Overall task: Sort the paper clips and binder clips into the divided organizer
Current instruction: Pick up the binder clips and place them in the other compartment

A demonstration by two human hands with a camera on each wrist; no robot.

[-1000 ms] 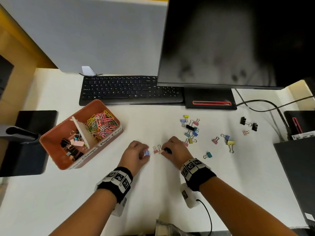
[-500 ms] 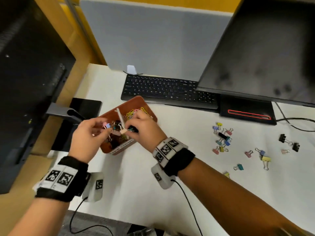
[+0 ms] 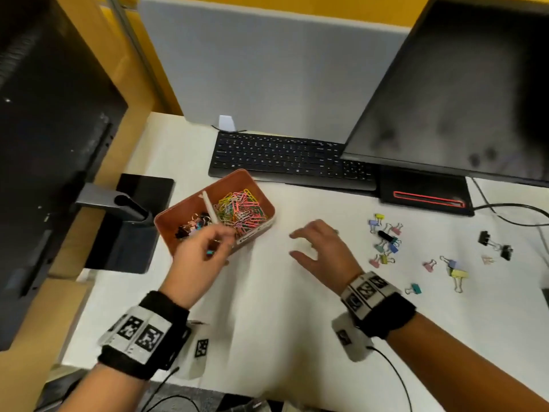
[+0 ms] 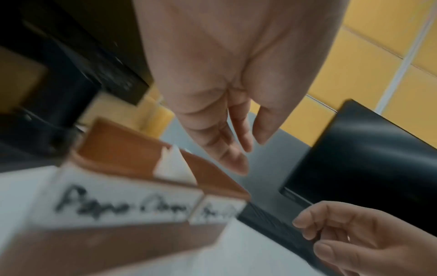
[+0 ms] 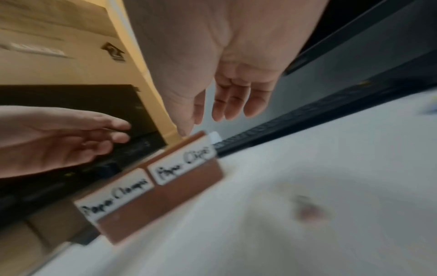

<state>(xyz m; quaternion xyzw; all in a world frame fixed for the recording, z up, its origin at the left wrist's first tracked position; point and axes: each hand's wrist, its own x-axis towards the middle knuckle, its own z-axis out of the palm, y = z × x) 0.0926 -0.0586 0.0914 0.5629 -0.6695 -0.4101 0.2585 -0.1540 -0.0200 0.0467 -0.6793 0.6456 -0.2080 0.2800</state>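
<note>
The brown divided organizer (image 3: 261,203) stands left of centre on the white desk. A white divider (image 3: 208,206) splits it, with coloured paper clips (image 3: 242,211) on the right and binder clips (image 3: 191,226) on the left. My left hand (image 3: 214,242) hovers over its near edge, and in the left wrist view its fingers (image 4: 227,145) are straight and hold nothing. To the organizer's right, my right hand (image 3: 297,244) is spread above the desk, also empty (image 5: 205,121). Loose binder clips (image 3: 386,242) lie scattered further right.
A black keyboard (image 3: 285,159) and a monitor (image 3: 460,93) with its base (image 3: 424,191) stand behind. More binder clips (image 3: 454,269) and black ones (image 3: 493,245) lie near cables at the right. Another monitor's stand (image 3: 127,230) sits left of the organizer.
Half a second ago both hands held clips over the organizer's left compartment. Both are now empty and have drawn back, the right hand moving rightward over the desk.
</note>
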